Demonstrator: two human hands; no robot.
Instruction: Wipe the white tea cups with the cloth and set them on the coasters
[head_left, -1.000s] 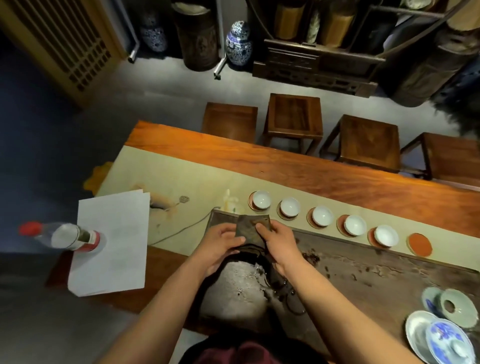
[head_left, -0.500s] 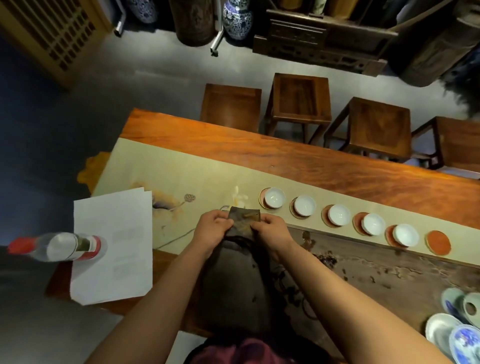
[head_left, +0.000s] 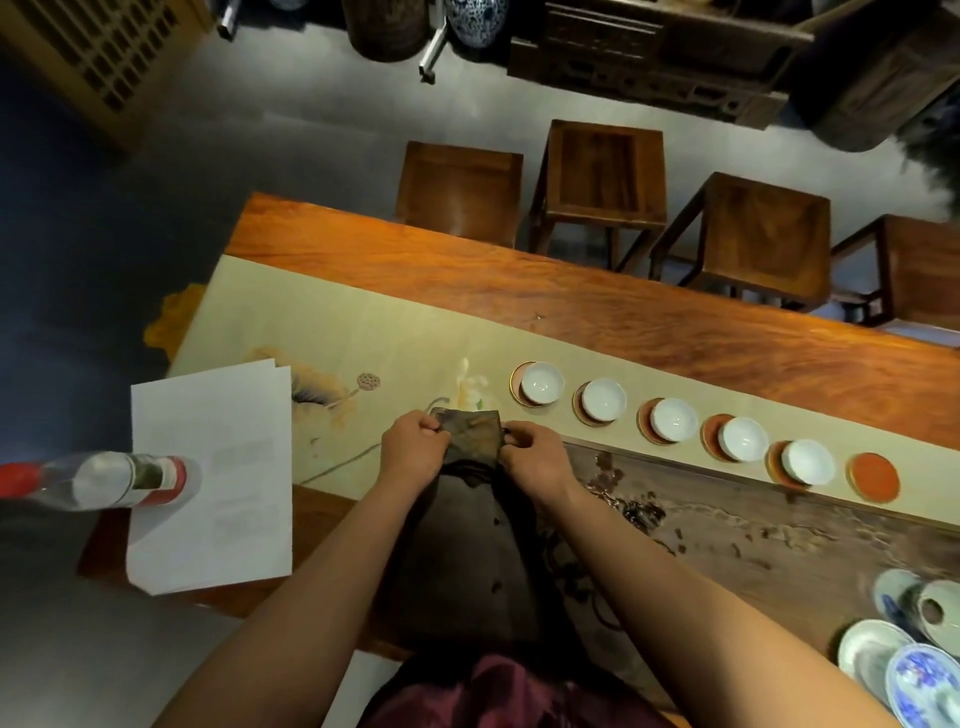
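Both hands hold a dark brown cloth (head_left: 471, 434) stretched between them over the near edge of the pale table runner (head_left: 363, 332): the left hand (head_left: 413, 449) pinches the cloth's left edge with curled fingers, and the right hand (head_left: 535, 457) pinches its right edge the same way, thumb and fingertips closed on the fabric. Below the hands the cloth merges with a dark mass between the forearms, and where one ends I cannot tell. To the right of the hands, five white tea cups stand in a row along the runner, each on a round reddish coaster, running from the first cup (head_left: 542, 383) just beside the cloth through the second (head_left: 603, 399), third (head_left: 674, 420) and fourth (head_left: 745, 439) to the fifth (head_left: 808, 461) toward the right edge of the tabletop. Just past the fifth cup lies a sixth coaster (head_left: 875, 478) with no cup on it. A dark carved tea tray (head_left: 753, 530) runs along the near side of the runner. White paper sheets (head_left: 210, 473) lie at the left end of the wooden table (head_left: 571, 306), with a clear bottle with a red cap (head_left: 98, 480) beside them. Blue-and-white porcelain pieces (head_left: 914, 680) sit at the near right corner.
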